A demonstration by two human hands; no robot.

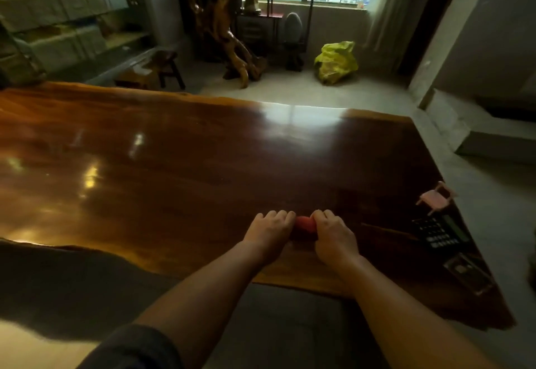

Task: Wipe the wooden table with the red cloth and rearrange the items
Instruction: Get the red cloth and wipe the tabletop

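The red cloth [305, 226] lies bunched on the glossy wooden table [179, 165], near its front edge. My left hand [268, 231] and my right hand [333, 235] press down on either side of it, fingers curled over the cloth, so only a small red patch shows between them. Along the table's right edge sit a small pink toy chair [435, 198], a black calculator [441, 231] and a dark flat rectangular item [468, 273].
A dark grey seat or cushion [72, 287] lies below the table's front edge. Beyond the far edge stand a carved root sculpture [229, 26], a small wooden stool [168, 67] and a yellow bag [336, 63] on the floor. Shelves line the left wall.
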